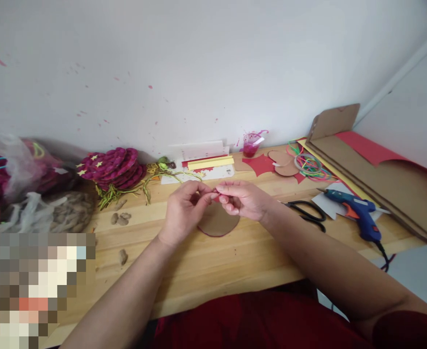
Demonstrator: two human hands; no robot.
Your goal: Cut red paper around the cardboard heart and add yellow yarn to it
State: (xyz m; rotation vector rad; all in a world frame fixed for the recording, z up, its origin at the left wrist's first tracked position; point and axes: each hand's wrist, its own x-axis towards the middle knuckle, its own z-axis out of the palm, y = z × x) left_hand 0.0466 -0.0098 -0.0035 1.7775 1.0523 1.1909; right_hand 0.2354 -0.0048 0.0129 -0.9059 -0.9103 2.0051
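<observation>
My left hand and my right hand meet over the middle of the table, fingertips pinched together. Between them is a small red piece, mostly covered by the fingers, so its exact shape is hidden. Just beneath lies a round cardboard disc with a thin dark edge, flat on the wood. Black-handled scissors rest to the right, partly behind my right forearm. Farther right is a blue glue gun with an orange trigger.
At the left are stacked magenta peanut-shell pieces, loose peanuts and plastic bags. Along the wall stand yellow paper strips, a cup of magenta paint, red paper and coloured cords. Cardboard lies at right.
</observation>
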